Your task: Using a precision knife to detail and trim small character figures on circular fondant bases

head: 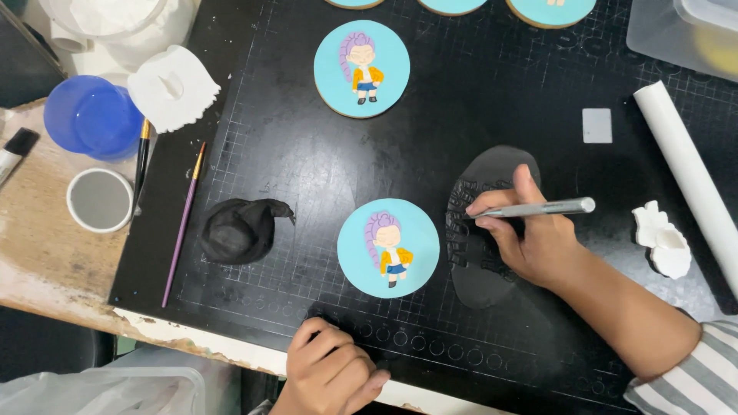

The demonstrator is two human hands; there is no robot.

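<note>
We hold the silver blade tool [538, 208] pinched in right-hand fingers [492, 223], tip low on the rolled black paste [480, 277]; left hand [330, 376], fingers curled, steadies the mat [307, 154].

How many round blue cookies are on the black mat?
5: one near the mat's front, one farther back, and three cut off at the top edge; more may lie beyond.
</note>
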